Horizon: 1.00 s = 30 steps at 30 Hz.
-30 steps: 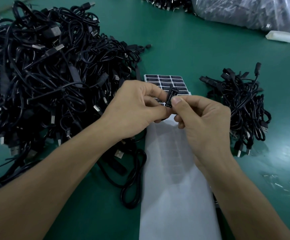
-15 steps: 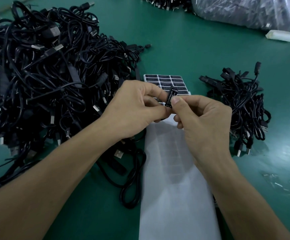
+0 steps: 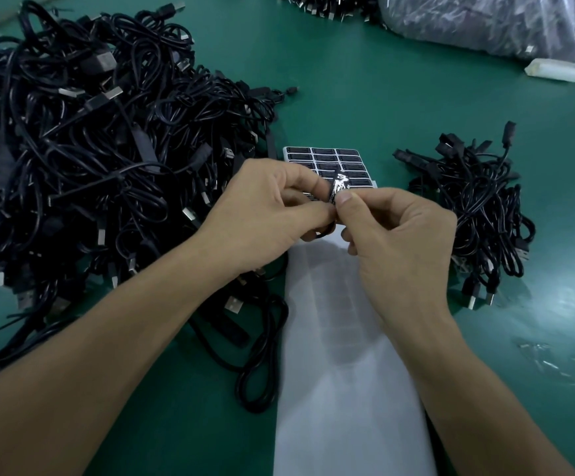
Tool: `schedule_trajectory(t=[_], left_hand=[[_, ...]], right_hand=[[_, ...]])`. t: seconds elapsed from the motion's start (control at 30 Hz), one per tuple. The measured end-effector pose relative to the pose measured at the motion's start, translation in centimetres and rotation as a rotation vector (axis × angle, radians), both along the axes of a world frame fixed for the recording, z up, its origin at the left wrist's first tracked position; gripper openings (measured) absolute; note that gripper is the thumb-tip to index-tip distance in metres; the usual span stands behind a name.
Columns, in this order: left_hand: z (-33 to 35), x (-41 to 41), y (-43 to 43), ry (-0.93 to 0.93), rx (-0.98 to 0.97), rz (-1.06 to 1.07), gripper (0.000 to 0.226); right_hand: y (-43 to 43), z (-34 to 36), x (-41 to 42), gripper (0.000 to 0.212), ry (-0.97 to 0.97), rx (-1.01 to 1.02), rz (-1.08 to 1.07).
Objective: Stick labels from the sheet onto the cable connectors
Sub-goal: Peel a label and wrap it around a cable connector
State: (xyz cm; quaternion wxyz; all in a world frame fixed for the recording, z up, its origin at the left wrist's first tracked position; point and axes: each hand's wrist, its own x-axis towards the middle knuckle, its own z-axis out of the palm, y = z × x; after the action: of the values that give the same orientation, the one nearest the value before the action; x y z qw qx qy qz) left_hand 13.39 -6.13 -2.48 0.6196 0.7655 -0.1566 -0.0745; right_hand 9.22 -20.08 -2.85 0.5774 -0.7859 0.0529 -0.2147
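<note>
Right, the label (image 3: 337,184) is up off the table, pinched between your two thumb tips just above the near rows of the label sheet (image 3: 327,159). Your right hand (image 3: 396,235) pinches it thumb to forefinger, with the other fingers curled loosely. Your left hand (image 3: 272,214) is curled tight on what I take to be the connector. It's mostly hidden under your fingers, and only a bit of its cable (image 3: 324,232) shows below.

Looks like you're mid-wrap. Tips:
- Set one edge square on the connector's flat face first, then roll your thumb across it.
- Keep the free end taut. The label already looks crinkled, and it's thin glossy black film with pale print, so creases will stay.
- Don't touch the adhesive more than needed.

The sheet's far end carries neat rows of small black rectangles. The rest of it is bare, slick white backing paper (image 3: 348,389) running toward you.

The big cable pile (image 3: 90,149) on your left is tangled: thin round black cord with shiny metal USB plugs. A smaller pile (image 3: 478,207) sits on your right, probably the finished ones. The green mat (image 3: 416,108) is smooth and slightly reflective. A crinkly clear plastic bag (image 3: 485,25) lies far right.
</note>
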Motion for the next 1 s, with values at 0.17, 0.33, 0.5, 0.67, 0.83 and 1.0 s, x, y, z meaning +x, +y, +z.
schedule_trajectory(t=[0.17,0.33,0.5,0.67,0.83,1.0], left_hand=[[-0.20,0.13,0.06,-0.005,-0.016,-0.006,0.017],[-0.41,0.18,-0.07,0.004,-0.034,0.005,0.008],[-0.51,0.16,-0.29,0.004,0.003,0.028,0.009],[-0.39,0.11,-0.21,-0.002,0.030,0.031,0.010],[-0.28,0.12,-0.25,0.007,0.032,0.035,0.011],[-0.21,0.17,-0.23,0.016,0.026,0.041,0.008]], right_hand=[[0.19,0.02,-0.10,0.019,-0.011,-0.003,0.004],[0.26,0.08,-0.19,0.019,-0.024,-0.008,0.009],[0.34,0.07,-0.30,0.018,-0.032,0.004,0.003],[0.23,0.06,-0.24,0.018,-0.051,-0.005,-0.008],[0.22,0.03,-0.19,0.021,-0.084,-0.003,-0.001],[0.09,-0.06,-0.11,0.024,-0.111,-0.012,0.004]])
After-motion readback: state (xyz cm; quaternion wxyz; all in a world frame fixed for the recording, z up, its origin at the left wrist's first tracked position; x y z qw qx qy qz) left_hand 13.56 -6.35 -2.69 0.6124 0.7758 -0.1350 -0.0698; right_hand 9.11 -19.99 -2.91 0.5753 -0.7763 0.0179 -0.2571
